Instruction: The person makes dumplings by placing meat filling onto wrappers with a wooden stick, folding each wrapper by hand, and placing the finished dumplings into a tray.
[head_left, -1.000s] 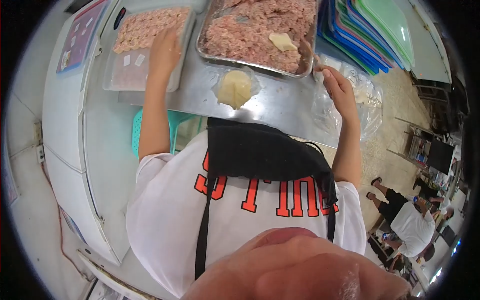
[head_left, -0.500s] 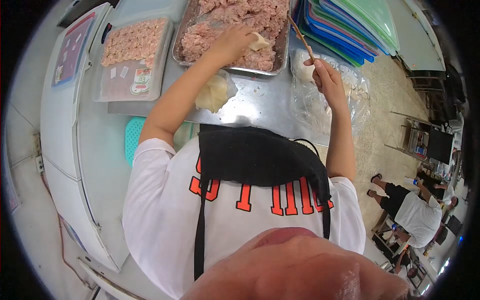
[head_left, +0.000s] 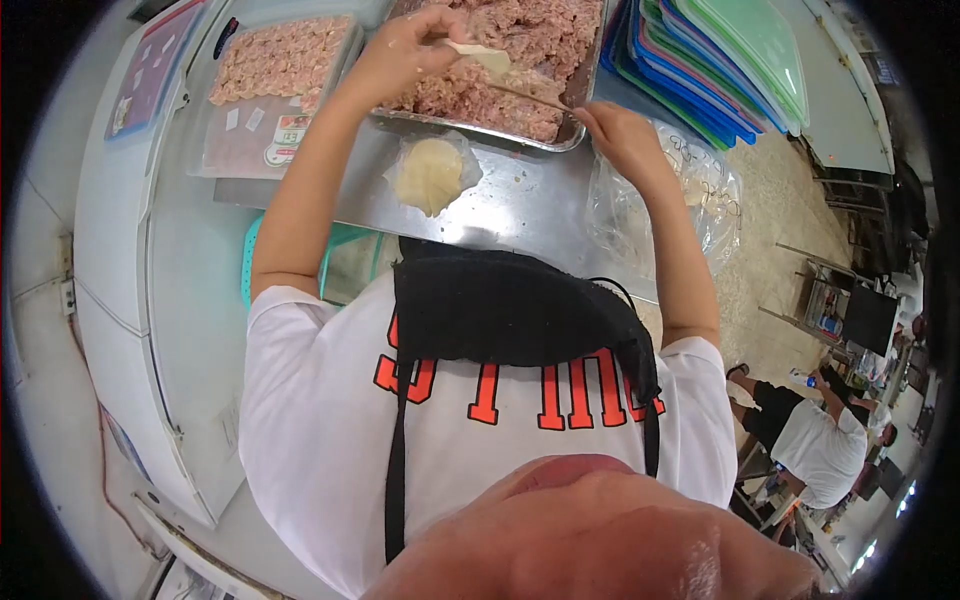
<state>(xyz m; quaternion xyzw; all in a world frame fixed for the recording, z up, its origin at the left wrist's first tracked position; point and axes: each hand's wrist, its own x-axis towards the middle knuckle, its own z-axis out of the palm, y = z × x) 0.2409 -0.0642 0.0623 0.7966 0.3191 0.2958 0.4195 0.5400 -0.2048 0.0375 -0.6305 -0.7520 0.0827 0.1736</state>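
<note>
My left hand (head_left: 412, 52) is closed on the edge of a pale wonton wrapper (head_left: 486, 58), held over the metal tray. My right hand (head_left: 622, 142) grips a thin wooden stick (head_left: 530, 97), whose far end points at the ground meat (head_left: 520, 30) below the wrapper. That meat fills much of the tray (head_left: 480, 132). On the steel table, nearer my body, lies a stack of pale wrappers (head_left: 430, 172) on clear plastic.
At the left, a plastic box (head_left: 225, 145) holds rows of filled dumplings (head_left: 280, 62). Stacked coloured lids (head_left: 690, 70) and a clear plastic bag (head_left: 705, 190) are at the right. A teal basket (head_left: 335, 245) sits below the table edge. Another person (head_left: 820, 440) is farther off.
My left hand has lifted up and left from the meat with the wrapper. My right hand has moved left and brought the stick down to the meat.
</note>
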